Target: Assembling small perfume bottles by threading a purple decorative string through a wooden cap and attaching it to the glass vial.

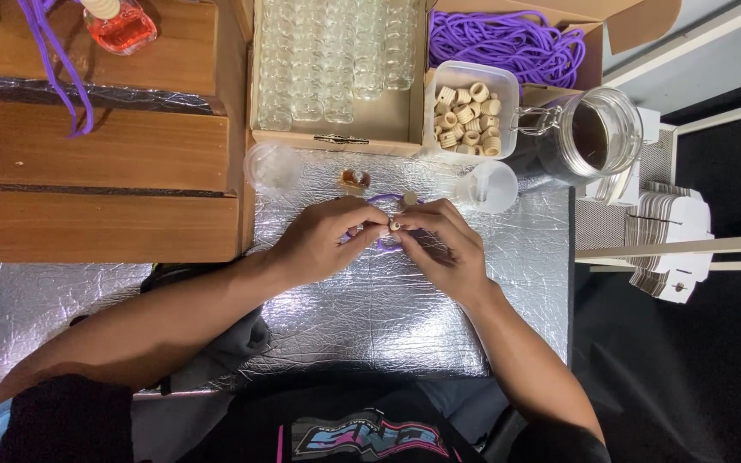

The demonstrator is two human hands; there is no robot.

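Together, both hands (388, 236) pinch a small wooden bead (394, 225) on purple cord (385, 200).

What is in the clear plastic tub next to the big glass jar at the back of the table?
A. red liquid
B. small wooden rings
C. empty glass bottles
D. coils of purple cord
B: the clear plastic tub is filled with small pale wooden rings, while the purple cord lies in the cardboard box behind it and the glass jar stands to its right.
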